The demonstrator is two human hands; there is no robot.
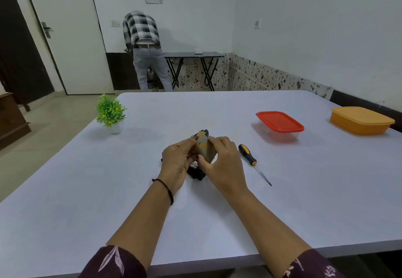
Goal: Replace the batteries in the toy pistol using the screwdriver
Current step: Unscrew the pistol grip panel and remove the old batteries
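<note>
**Both hands clasped on the toy pistol (204,147)**

A potted plant (111,112) is set near the left edge of the worktop (195,212). At its middle the toy pistol is gripped by the left hand (177,160) and the right hand (224,162), the fingers of both curled round it. The screwdriver (248,154) is laid just right of them, untouched. A red-lidded box (279,123) and an orange box (361,120) are placed farther right.

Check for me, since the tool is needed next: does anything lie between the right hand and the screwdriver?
Nothing visible does. The screwdriver lies just right of the right hand, with only bare table between them. That hand and the left hand grip the toy pistol.
</note>
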